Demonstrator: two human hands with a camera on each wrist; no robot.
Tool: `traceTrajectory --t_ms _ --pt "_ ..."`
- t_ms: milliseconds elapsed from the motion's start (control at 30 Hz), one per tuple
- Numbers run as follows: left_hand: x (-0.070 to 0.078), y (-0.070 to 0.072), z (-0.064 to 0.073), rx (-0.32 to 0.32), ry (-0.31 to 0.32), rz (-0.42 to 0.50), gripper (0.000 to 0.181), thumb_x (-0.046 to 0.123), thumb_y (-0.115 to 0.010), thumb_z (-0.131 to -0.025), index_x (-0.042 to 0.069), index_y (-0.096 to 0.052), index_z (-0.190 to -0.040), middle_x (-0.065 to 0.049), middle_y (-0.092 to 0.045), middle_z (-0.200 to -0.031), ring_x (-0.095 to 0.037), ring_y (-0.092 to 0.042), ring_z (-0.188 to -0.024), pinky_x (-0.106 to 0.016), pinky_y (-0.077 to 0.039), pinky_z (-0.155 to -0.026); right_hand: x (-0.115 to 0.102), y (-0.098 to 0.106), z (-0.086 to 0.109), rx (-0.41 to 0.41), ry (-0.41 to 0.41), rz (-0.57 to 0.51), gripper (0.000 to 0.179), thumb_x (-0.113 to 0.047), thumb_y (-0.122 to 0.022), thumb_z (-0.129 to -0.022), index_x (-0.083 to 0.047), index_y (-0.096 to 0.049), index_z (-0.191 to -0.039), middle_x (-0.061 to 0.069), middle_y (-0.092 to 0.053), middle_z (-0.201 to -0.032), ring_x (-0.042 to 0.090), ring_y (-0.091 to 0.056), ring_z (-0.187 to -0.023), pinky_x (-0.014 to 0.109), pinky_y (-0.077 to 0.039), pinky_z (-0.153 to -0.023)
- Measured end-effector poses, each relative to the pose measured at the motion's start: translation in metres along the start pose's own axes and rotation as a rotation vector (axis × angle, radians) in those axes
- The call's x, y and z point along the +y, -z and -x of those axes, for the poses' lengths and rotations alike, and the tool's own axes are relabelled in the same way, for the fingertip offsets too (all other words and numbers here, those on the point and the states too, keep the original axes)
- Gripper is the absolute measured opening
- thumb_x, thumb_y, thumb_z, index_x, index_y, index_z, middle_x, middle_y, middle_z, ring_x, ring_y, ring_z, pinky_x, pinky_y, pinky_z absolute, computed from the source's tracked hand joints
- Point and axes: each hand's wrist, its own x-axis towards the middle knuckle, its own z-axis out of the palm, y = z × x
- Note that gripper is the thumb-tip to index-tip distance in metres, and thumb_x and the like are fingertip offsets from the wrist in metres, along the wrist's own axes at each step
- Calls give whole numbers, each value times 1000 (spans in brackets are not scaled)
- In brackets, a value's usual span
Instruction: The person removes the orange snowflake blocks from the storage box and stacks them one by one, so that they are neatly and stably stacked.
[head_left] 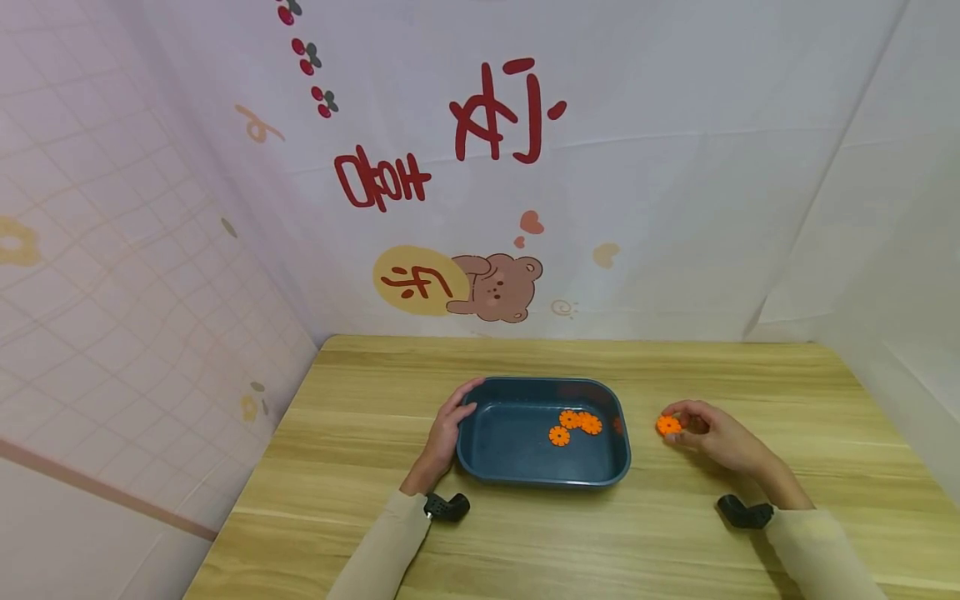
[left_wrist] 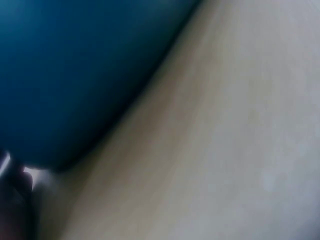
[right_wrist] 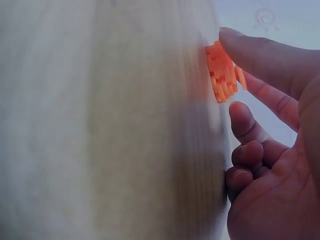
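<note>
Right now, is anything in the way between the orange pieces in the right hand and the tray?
No separate thing: only table shows between the orange pieces in the right hand and the tray. The tray's raised right wall probably calls for lifting them over.

The left hand [head_left: 444, 435] holds the left rim of a blue tray [head_left: 510, 442] on the desk [head_left: 360, 442]; orange discs [head_left: 555, 438] lie inside, toward the right. Beyond the tray's right side, the right hand [head_left: 723, 437] pinches an orange piece [head_left: 664, 427].

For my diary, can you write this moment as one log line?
left hand: holds dark-blue rectangular tray | right hand: pinches orange toothed disc stack | in tray: more orange discs
</note>
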Motion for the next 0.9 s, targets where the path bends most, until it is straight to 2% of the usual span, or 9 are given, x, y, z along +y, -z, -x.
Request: traceTrajectory --t_ms 133,467,700,900 --pt "1 0 0 -1 12 -5 43 12 -42 -101 5 -52 -142 -8 -45 -151 -20 -32 -143 -21 -27 -110 1 0 0 -2 -14 5 29 -15 -75 -87 -7 -65 -113 4 -52 -87 11 -45 -74 26 -38 -63" --pt "5 3 -2 -38 52 15 43 0 -35 -103 -3 -46 -145 -17 -39 -155 -27 -26 -147 -24 -25 -112 2 1 -1 -21 -40 10 28 -14 -73 -88 -6 -65 -114 5 -52 -89 10 -45 -75 26 -38 -64" --pt "2 1 -1 -12 22 3 42 7 -39 -103 2 -50 -143 -12 -43 -152 -23 -29 -145 -27 -23 -115 5 8 -3 -26 -14 -32 32 -14 -69 -92 -2 -62 -121 7 -56 -92 11 -50 -74 25 -43 -61" --pt "1 0 1 -5 3 0 43 13 -42 -101 4 -52 -142 -9 -45 -151 -21 -30 -145 -29 -23 -115 2 17 -6 -25 -10 -63 31 -13 -59 -99 3 -58 -125 8 -59 -91 19 -55 -76 25 -45 -64"
